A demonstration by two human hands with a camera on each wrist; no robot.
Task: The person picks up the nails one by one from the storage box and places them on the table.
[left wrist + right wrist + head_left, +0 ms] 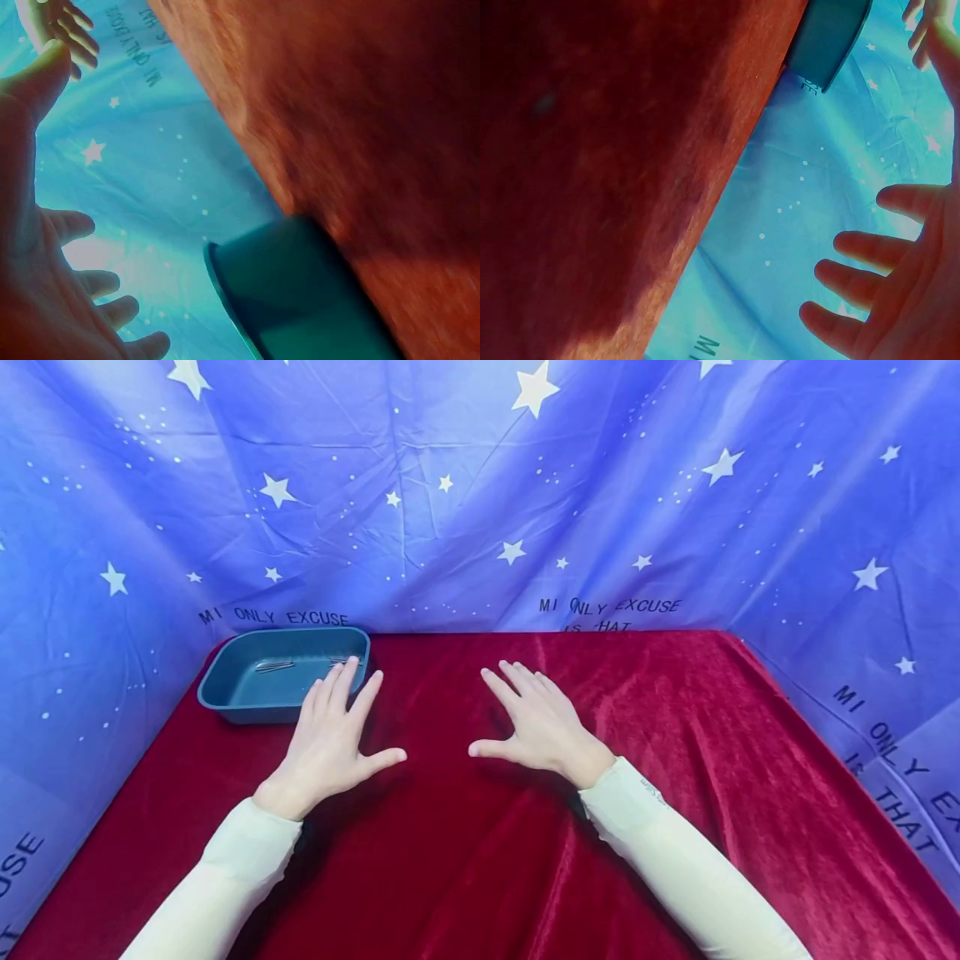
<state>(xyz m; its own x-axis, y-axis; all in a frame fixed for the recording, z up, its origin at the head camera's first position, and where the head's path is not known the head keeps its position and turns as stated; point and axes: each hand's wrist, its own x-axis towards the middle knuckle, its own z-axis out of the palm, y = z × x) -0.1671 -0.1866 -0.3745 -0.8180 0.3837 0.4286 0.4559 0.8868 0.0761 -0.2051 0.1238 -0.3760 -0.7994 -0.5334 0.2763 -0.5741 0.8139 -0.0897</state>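
Both hands are held out over the red cloth with fingers spread and nothing in them. The left hand is nearest the teal basin and hides part of its near right corner in the head view. Inside the basin lie thin metallic sticks in two small groups, one group near the middle and another by the right wall; their exact kind is too small to tell. Across from it, the right hand points its thumb toward the left one, with a gap between the two.
A red velvet cloth with soft folds covers the table. Blue curtains with white stars and printed lettering stand along the back and both sides. The basin sits at the table's back left, close to the curtain.
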